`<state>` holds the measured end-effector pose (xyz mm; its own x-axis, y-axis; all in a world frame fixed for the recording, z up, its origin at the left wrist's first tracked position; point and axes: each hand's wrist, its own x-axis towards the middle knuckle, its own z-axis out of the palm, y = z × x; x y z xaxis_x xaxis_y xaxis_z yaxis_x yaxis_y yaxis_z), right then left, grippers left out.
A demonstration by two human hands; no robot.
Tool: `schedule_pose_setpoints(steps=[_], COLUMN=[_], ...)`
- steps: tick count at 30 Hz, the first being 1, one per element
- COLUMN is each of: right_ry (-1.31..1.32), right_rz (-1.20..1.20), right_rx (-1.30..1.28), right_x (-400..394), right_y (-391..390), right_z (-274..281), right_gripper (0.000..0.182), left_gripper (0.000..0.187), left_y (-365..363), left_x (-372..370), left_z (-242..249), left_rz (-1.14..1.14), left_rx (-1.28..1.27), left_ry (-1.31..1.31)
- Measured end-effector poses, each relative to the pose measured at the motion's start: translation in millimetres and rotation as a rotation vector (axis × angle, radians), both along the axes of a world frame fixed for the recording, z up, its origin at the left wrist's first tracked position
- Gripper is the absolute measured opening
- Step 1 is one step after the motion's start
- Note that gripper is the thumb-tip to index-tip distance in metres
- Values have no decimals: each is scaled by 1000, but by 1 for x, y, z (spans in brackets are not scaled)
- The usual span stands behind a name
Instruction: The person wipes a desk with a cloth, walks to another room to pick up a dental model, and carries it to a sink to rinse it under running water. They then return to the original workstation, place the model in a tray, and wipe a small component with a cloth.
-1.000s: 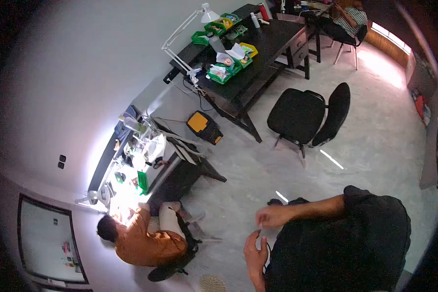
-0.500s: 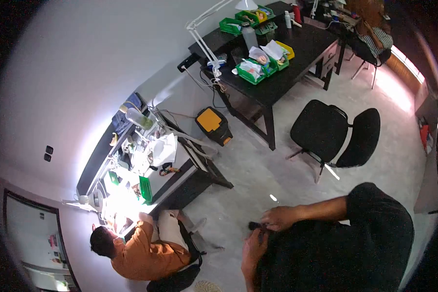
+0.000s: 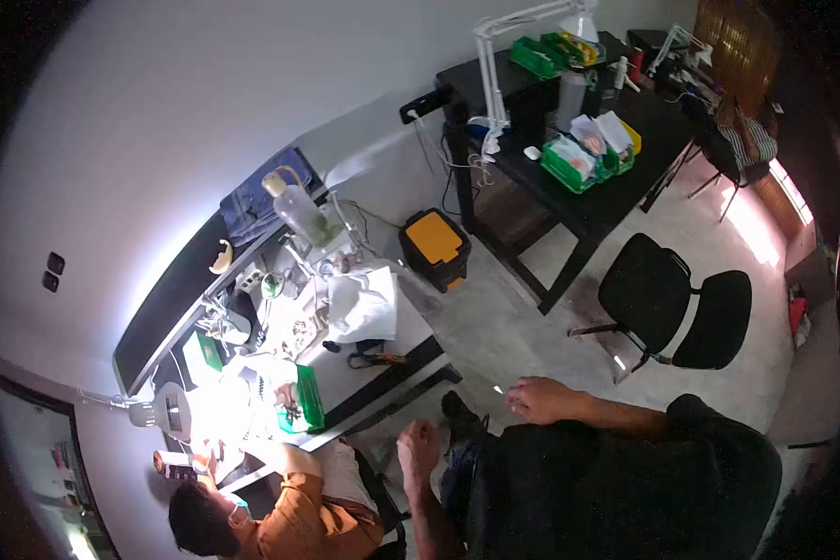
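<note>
Head view: no brand, label or writing is readable anywhere at this size.

The person's left hand (image 3: pixel 420 446) is low in the frame, curled into a loose fist above the lap, and nothing shows in it. The right hand (image 3: pixel 541 399) is further right and a little farther off, fingers bent and relaxed, palm down; whether it holds anything cannot be told. The two hands are apart, with a dark shoe (image 3: pixel 461 417) on the floor (image 3: pixel 513 317) between them. The shoe's long axis runs from near right to far left, toe toward the lit desk. The person's black sleeve (image 3: pixel 719 439) fills the near right.

To the left stands a brightly lit desk (image 3: pixel 411 331) crowded with small parts, a white cloth (image 3: pixel 362 303), a clear bottle (image 3: pixel 299 213) and a green bin (image 3: pixel 306 403) at its near edge. A co-worker in an orange shirt (image 3: pixel 299 523) sits at its near end, bent over the work under a magnifier lamp (image 3: pixel 171 411). A yellow and black case (image 3: pixel 434 245) stands on the floor just right of that desk.

Far right, a black desk (image 3: pixel 588 210) carries green bins (image 3: pixel 579 161) and a white arm lamp (image 3: pixel 523 19). An empty black office chair (image 3: pixel 677 303) stands near it, well apart from the hands.
</note>
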<state>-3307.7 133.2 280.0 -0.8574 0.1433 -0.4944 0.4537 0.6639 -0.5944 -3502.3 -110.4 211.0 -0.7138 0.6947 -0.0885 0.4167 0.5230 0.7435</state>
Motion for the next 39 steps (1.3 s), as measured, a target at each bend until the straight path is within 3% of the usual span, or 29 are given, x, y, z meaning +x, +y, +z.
schedule_pose_setpoints(steps=[7, 8, 11, 15, 18, 21, 24, 27, 31, 32, 35, 37, 39], right_ry=[42, 19, 26, 77, 343, 54, 116, -27, 495, 568, 355, 153, 213], right_rz=[-40, -49, -18, 63, 154, 108, -21, 171, -19, -65, -21, 57, -2], right_rx=[-9, -12, 36, 60, 225, 179, 242, 230, 56, 61, 141, 340, 378], right_x=[-111, -125, -149, -166, -163, -185, -191, -191, -167, -155, -155, -183, -182], right_y=[3, 4, 5, 14, 18, 18, 9, 18, 13, 9, 15, 3, 3], right_z=[-4, -5, -23, -47, -105, -101, -117, -144, -174, -215, -208, -142, -146], right_gripper=[28, 28, 27, 26, 29, 33, 35, 33, 27, 26, 22, 21, 15], left_gripper=[30, 31, 31, 34, 36, 37, 36, 35, 32, 32, 29, 28, 29], left_y=[13, 11, 11, 12, 15, 9, 9, 9, 11, 10, 10, 10, 12], left_x=[-134, -145, -159, -170, -173, -178, -181, -182, -181, -181, -178, -179, -176], left_z=[-2, -19, -46, -68, -64, -73, -77, -74, -58, -57, -69, -72, -74], left_rz=[276, 278, 257, 224, 229, 247, 263, 241, 188, 168, 219, 243, 269], left_rx=[-125, -39, -128, -88, -30, 39, 62, 85, 47, 28, 63, 68, 90], left_ry=[27, 113, 318, 404, 348, 300, 283, 286, 290, 288, 244, 272, 264])
